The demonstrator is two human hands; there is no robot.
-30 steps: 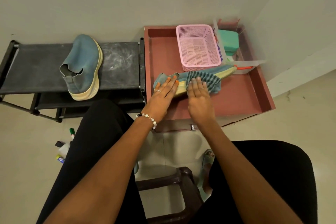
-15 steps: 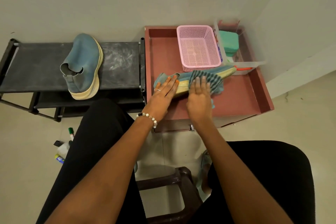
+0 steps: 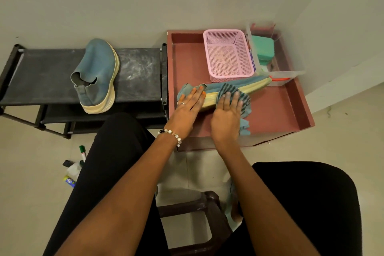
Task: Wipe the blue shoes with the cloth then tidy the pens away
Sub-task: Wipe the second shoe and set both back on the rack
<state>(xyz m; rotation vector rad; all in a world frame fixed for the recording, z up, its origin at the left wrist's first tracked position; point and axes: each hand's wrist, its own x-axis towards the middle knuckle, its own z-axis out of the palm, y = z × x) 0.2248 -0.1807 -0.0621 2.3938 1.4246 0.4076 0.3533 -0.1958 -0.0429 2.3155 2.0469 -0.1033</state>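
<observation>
One blue shoe (image 3: 252,85) with a cream sole lies on its side in the red tray (image 3: 276,110). My left hand (image 3: 188,108) presses flat on its heel end. My right hand (image 3: 226,116) lies with straight fingers on a striped blue cloth (image 3: 245,102) draped over the shoe's sole. The other blue shoe (image 3: 97,72) stands on the black rack (image 3: 41,77) to the left. Pens (image 3: 82,150) and markers lie on the floor by my left knee, partly hidden.
A pink mesh basket (image 3: 227,54) stands at the back of the tray, with a clear plastic box (image 3: 276,68) holding a green case beside it. A white bottle (image 3: 73,169) lies among the pens. A dark stool (image 3: 199,208) is between my legs.
My right hand has drawn the cloth back along the sole toward the tray's front edge. The left hand and the shoe have stayed in place.
</observation>
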